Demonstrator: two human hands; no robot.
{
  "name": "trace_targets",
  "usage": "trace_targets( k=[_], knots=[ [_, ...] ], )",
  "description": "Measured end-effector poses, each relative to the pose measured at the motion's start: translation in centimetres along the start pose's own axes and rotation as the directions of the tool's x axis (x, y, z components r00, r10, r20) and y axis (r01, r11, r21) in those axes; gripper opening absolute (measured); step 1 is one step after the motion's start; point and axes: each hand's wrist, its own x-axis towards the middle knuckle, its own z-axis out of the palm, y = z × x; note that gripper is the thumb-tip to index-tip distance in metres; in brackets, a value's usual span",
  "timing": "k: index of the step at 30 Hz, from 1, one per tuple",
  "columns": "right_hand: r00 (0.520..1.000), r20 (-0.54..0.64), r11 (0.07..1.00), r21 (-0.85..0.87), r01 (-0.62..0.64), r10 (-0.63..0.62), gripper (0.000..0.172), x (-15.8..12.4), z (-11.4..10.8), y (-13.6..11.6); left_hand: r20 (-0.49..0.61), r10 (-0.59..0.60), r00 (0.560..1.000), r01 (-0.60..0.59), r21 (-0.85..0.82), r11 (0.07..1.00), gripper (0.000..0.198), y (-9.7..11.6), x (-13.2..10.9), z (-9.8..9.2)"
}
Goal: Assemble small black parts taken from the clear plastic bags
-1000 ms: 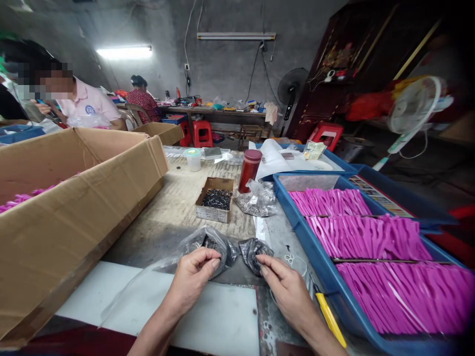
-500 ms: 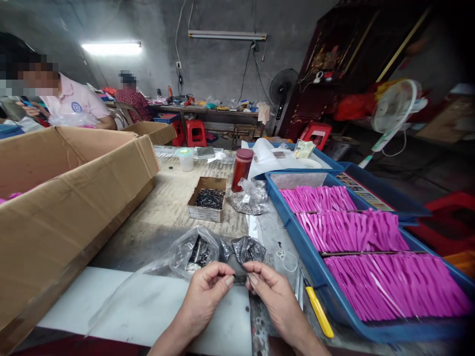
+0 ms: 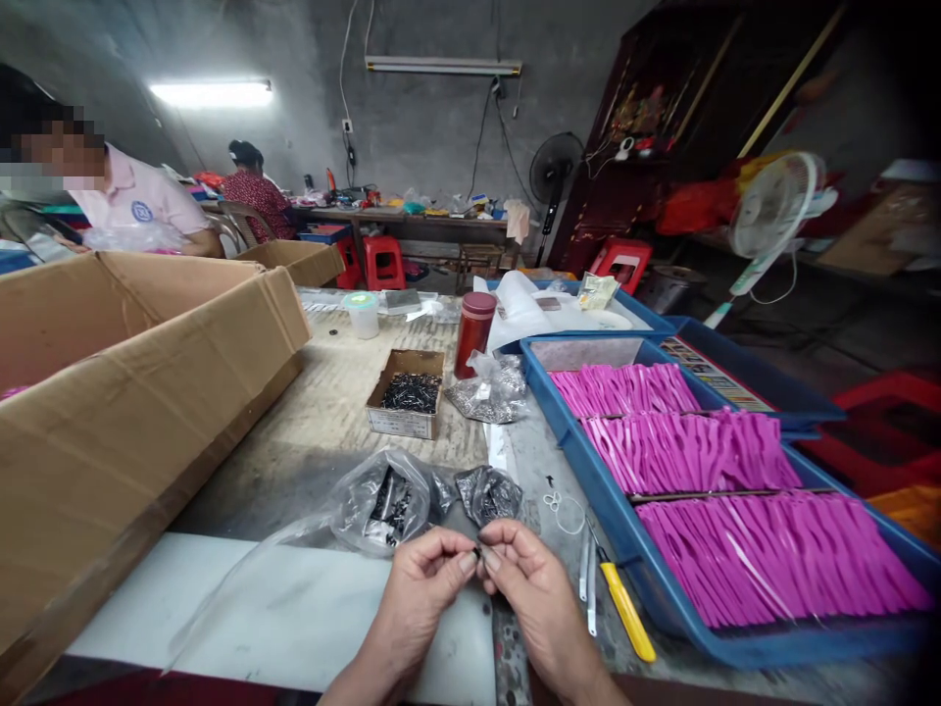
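Where left hand (image 3: 430,574) meets right hand (image 3: 525,574) — both pinched on a tiny part (image 3: 478,555) — too small to identify.

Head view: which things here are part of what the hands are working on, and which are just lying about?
In hand:
- left hand and right hand, fingertips pinching a tiny dark part
- two plastic bags of dark parts, just beyond the hands

Lying about:
- cardboard box
- red flask
- yellow-handled tool
- blue tray of pink pieces
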Motion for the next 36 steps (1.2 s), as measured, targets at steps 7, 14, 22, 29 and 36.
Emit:
trace_targets(
  k=[7,14,22,29,36],
  knots=[
    [0.999,0.041,0.999,-0.038,0.016,-0.014,0.013,-0.3,0.0,0.2,-0.019,0.158,0.987,-0.152,0.192,0.970,0.008,-0.6,0.4,-0.7],
    [0.996,0.078,0.990,-0.132,0.057,-0.047,0.008,-0.4,0.0,0.5,0.078,0.269,0.960,-0.273,0.474,0.837,0.012,0.1,0.0,-1.1],
    [0.982,0.143,0.917,-0.362,0.168,-0.124,0.010,-0.6,-0.4,1.2,0.183,0.191,0.964,-0.265,0.700,0.664,0.014,1.5,-0.4,-1.5],
    [0.962,0.238,0.817,-0.523,0.243,-0.133,0.011,-0.8,-0.6,0.7,0.177,0.093,0.980,-0.190,0.677,0.711,0.011,1.3,-0.5,-1.8],
    [0.970,0.195,0.847,-0.482,0.223,-0.145,0.012,-0.6,-0.9,1.4,0.140,0.031,0.990,-0.095,0.476,0.874,0.011,0.8,-0.1,-1.8]
  ],
)
